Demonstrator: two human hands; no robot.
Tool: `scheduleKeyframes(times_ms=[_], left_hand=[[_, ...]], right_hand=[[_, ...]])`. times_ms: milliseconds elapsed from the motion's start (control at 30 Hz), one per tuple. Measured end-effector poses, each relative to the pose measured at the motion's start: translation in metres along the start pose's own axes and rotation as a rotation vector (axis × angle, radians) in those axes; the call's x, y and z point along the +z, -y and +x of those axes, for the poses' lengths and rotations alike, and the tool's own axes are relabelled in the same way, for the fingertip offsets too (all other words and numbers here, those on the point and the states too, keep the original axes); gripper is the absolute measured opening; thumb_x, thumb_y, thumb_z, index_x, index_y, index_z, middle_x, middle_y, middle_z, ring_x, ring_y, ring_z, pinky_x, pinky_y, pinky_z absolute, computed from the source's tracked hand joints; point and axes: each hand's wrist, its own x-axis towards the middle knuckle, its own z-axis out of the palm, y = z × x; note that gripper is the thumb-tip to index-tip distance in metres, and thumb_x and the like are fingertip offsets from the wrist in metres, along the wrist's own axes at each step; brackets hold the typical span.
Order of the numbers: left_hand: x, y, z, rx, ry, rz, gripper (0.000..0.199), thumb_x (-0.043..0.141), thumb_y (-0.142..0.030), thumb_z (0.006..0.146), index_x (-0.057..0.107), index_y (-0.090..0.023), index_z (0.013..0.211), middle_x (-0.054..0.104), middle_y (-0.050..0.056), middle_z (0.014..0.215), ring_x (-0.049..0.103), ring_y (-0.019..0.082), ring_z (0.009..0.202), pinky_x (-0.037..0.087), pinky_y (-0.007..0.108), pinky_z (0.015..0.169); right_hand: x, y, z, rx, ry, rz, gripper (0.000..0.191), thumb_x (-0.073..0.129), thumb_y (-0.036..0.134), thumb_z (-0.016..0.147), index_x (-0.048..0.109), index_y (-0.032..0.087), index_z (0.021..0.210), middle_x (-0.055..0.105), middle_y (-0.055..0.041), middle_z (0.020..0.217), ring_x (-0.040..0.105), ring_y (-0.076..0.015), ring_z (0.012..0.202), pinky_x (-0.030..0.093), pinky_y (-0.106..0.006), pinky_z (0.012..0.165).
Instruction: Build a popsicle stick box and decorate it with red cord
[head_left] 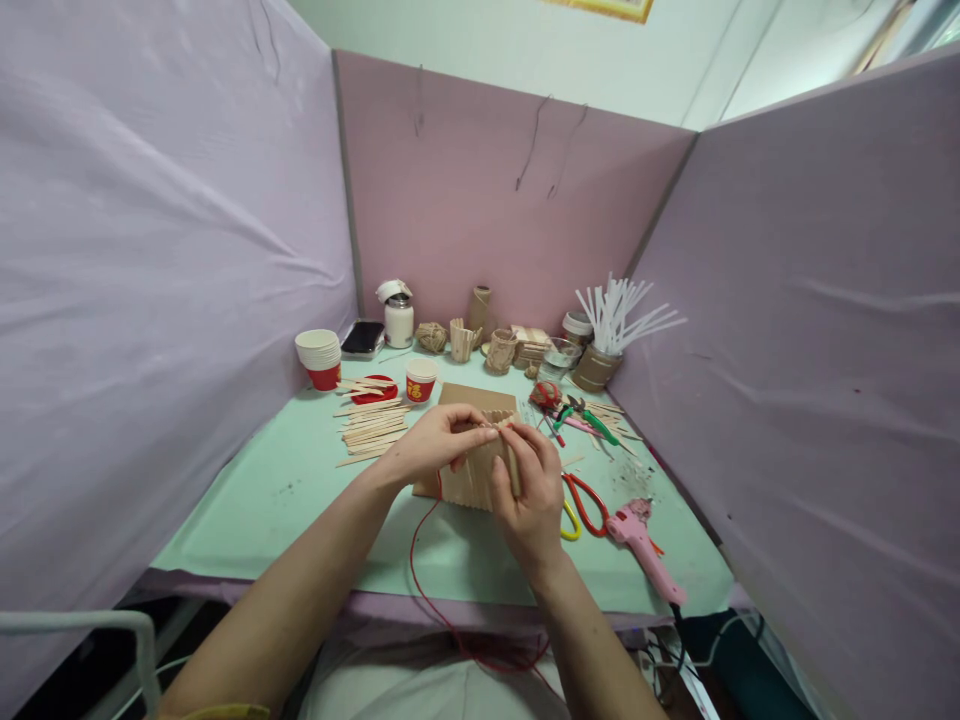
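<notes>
Between my two hands is a tan piece that looks built from wooden craft sticks (469, 482), with a scalloped edge. The thumb and forefinger of my left hand (455, 437) pinch at its upper rim; exactly what lies between those fingertips is too small to make out. My right hand (531, 488) curls around the piece's right side, its fingertips close to the left ones. A thin red cord (412, 560) comes out from under my left hand and loops down over the table edge into my lap. Behind the piece lies a brown cardboard sheet (476, 397).
Red-handled scissors (589, 505) and a pink glue gun (645, 550) lie at right, near green pliers (592, 420) and a red yarn ball (545, 394). Loose craft sticks (373, 430) and paper cups (421, 380) are at left. White glue sticks (619, 315) stand at the back.
</notes>
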Motion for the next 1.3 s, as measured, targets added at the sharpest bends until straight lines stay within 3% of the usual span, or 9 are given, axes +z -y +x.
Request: scheduleKeyframes(times_ms=[300,800,933,1300], left_hand=[[0.003,-0.002,-0.001,0.0,-0.01,0.028,0.032,0.063,-0.048,0.08,0.063,-0.016,0.08,0.045,-0.007,0.047,0.042,0.007,0.04,0.031,0.019,0.04],[0.006,0.001,0.001,0.008,-0.005,0.039,0.032,0.062,-0.048,0.081,0.064,-0.016,0.081,0.046,-0.007,0.047,0.04,0.007,0.039,0.028,0.02,0.04],[0.008,-0.001,0.0,-0.004,-0.007,0.036,0.031,0.062,-0.047,0.081,0.063,-0.016,0.08,0.045,-0.007,0.047,0.04,0.007,0.039,0.028,0.019,0.04],[0.011,0.0,0.0,0.027,-0.007,0.042,0.029,0.062,-0.044,0.082,0.062,-0.016,0.078,0.045,-0.007,0.047,0.04,0.006,0.039,0.028,0.019,0.04]], right_hand=[[-0.001,-0.002,-0.003,0.053,-0.069,0.014,0.039,0.052,0.02,0.088,0.053,0.021,0.127,0.058,-0.0127,0.12,0.054,-0.0251,0.115,0.048,-0.05,0.097],[-0.002,-0.002,-0.003,0.033,-0.025,0.015,0.037,0.053,0.018,0.087,0.056,0.023,0.124,0.056,-0.0117,0.12,0.054,-0.0244,0.115,0.048,-0.049,0.097],[-0.003,-0.002,0.0,0.067,-0.096,0.037,0.036,0.054,0.019,0.087,0.054,0.02,0.123,0.058,-0.0131,0.118,0.054,-0.0254,0.114,0.048,-0.051,0.096],[-0.003,0.0,0.001,0.06,-0.094,0.075,0.031,0.053,0.015,0.086,0.06,0.022,0.116,0.058,-0.0108,0.115,0.056,-0.0233,0.111,0.05,-0.046,0.095]])
